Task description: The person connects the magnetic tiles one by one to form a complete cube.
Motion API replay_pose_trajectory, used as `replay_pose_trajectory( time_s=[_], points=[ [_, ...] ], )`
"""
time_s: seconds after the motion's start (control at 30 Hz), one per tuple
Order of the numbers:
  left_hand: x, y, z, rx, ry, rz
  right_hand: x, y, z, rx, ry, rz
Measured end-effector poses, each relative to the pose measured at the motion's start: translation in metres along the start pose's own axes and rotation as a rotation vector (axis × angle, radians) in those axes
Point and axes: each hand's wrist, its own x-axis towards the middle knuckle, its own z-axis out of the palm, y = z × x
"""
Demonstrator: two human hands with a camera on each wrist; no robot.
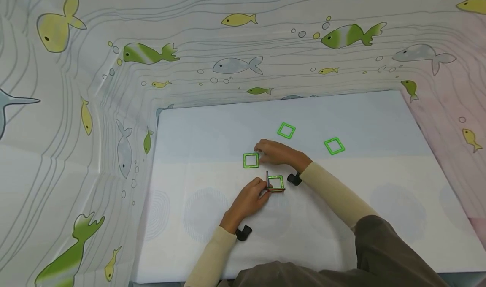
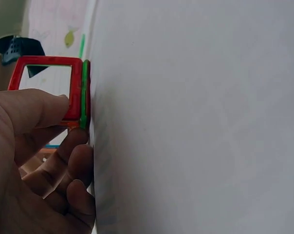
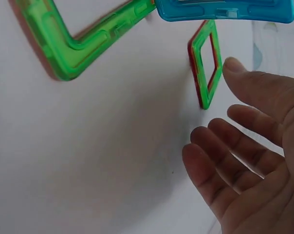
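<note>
My left hand (image 1: 248, 200) pinches the corner of a small build of square magnetic tiles. In the left wrist view, the thumb lies on its upright red tile (image 2: 75, 92), with fingers behind. The build also has a flat green tile (image 1: 282, 183) and an upright blue tile (image 3: 225, 12). My right hand (image 1: 279, 152) is beyond the build, beside another green tile (image 1: 251, 167) lying on the table. In the right wrist view, its fingers (image 3: 205, 168) are spread and loosely bent, and the thumb is close to that tile's edge; whether they touch cannot be told.
Two more green square tiles lie farther back, one tile (image 1: 281, 134) behind the right hand and another tile (image 1: 328, 148) to the right. The white table (image 1: 190, 152) meets a fish-patterned cloth (image 1: 190, 38) at the back and sides.
</note>
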Motion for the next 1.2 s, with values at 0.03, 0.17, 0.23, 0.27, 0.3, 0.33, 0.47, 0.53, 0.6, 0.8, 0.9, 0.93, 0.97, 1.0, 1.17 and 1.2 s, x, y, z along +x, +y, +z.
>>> replay_pose_trajectory(
  time_s=[0.03,0.17,0.23,0.27,0.3,0.33,0.47,0.53,0.6,0.8,0.9,0.93,0.97,1.0,1.17,1.2],
  points=[
    [0.0,0.0,0.0,0.001,-0.001,0.001,0.002,-0.001,0.0,-0.017,-0.017,-0.011],
    [0.0,-0.001,0.001,-0.009,-0.003,0.0,0.011,-0.003,0.001,-0.1,-0.068,-0.034],
    [0.0,-0.001,0.001,-0.017,-0.002,-0.003,0.014,-0.004,0.003,-0.134,-0.083,-0.045],
    [0.001,-0.001,0.001,-0.021,0.001,-0.003,0.016,-0.005,0.003,-0.149,-0.091,-0.046],
    [0.001,-0.001,0.002,-0.022,0.002,-0.004,0.017,-0.005,0.003,-0.155,-0.094,-0.049],
    [0.001,-0.001,0.002,-0.023,0.003,-0.003,0.019,-0.005,0.004,-0.162,-0.097,-0.052],
    [0.001,-0.001,0.002,-0.023,0.003,-0.004,0.022,-0.005,0.005,-0.184,-0.108,-0.05],
    [0.001,-0.001,0.002,-0.022,0.0,-0.005,0.023,-0.005,0.006,-0.196,-0.109,-0.051],
    [0.001,-0.002,0.001,-0.016,-0.002,-0.005,0.023,-0.006,0.007,-0.199,-0.11,-0.049],
    [0.0,-0.001,0.001,-0.008,0.001,-0.003,0.022,-0.007,0.01,-0.213,-0.114,-0.035],
    [0.0,-0.002,0.001,-0.011,0.002,-0.005,0.022,-0.007,0.011,-0.219,-0.122,-0.024],
    [-0.001,-0.002,0.002,-0.009,0.002,-0.006,0.022,-0.007,0.011,-0.21,-0.126,-0.018],
    [-0.001,-0.002,0.002,-0.008,0.0,-0.011,0.022,-0.007,0.011,-0.199,-0.132,-0.011],
    [-0.001,-0.002,0.002,-0.008,0.001,-0.011,0.022,-0.007,0.011,-0.185,-0.139,-0.002],
    [-0.001,-0.002,0.002,-0.008,0.01,-0.003,0.022,-0.009,0.011,-0.099,-0.169,0.045],
    [-0.001,-0.002,0.002,-0.009,0.012,0.0,0.023,-0.008,0.012,-0.087,-0.173,0.054]
  ],
)
